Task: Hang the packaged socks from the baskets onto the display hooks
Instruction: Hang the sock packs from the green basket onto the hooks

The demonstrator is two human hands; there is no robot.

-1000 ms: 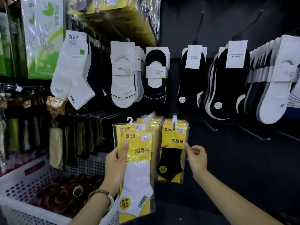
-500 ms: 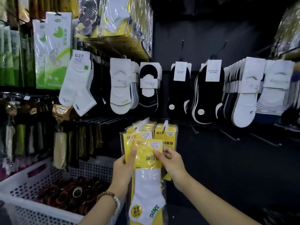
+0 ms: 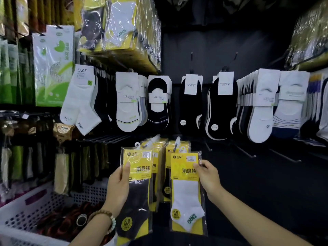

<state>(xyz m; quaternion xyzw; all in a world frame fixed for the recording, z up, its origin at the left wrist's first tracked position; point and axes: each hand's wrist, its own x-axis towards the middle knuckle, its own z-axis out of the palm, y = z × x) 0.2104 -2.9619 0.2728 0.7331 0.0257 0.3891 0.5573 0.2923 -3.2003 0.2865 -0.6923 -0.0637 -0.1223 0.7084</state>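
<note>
My left hand [image 3: 118, 185] grips a yellow pack of black socks [image 3: 135, 192] by its left edge, low in front of the wall. My right hand [image 3: 208, 176] pinches the right edge of a yellow pack of white socks [image 3: 186, 192], held upright just to the right. Behind them two white display hooks, the left hook [image 3: 152, 139] and the right hook [image 3: 177, 143], stick out, each loaded with more yellow sock packs [image 3: 160, 153]. The white pack's hanger sits just below the right hook. A white perforated basket [image 3: 26, 208] stands at the lower left.
White and black no-show socks [image 3: 190, 103] hang in a row above. More yellow packs [image 3: 120, 32] hang at the top. Bare metal hooks [image 3: 246, 151] jut from the dark panel on the right. Dark and reddish items lie in the basket.
My right hand took the white-sock pack off the stack in my left hand and carried it right, in front of the right hook. A black-sock pack now shows in my left hand.
</note>
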